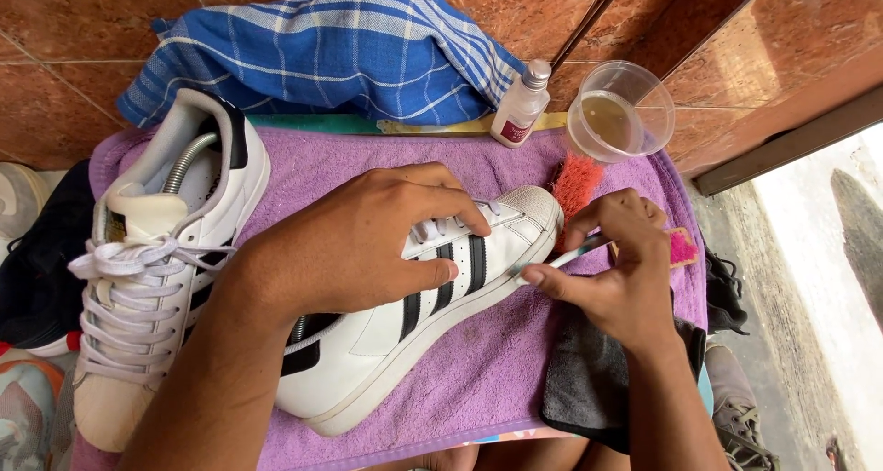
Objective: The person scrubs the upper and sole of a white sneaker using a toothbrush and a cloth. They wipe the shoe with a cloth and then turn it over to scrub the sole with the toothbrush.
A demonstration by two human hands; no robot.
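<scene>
A white sneaker with black stripes (386, 342) lies on its side on a purple towel (478, 379), toe pointing to the upper right. My left hand (368, 241) presses down on its laces and upper, holding it still. My right hand (621, 269) grips a thin toothbrush (570, 255), whose head touches the rubber sole edge near the toe. A dark grey cloth (579, 379) lies under my right wrist.
A second white sneaker (156, 250) with a metal shoe tree stands at the left. A blue checked cloth (340, 48), a small bottle (521, 105), a plastic cup of liquid (618, 117) and a pink-bristled brush (578, 181) lie at the back. Other shoes sit around the towel's edges.
</scene>
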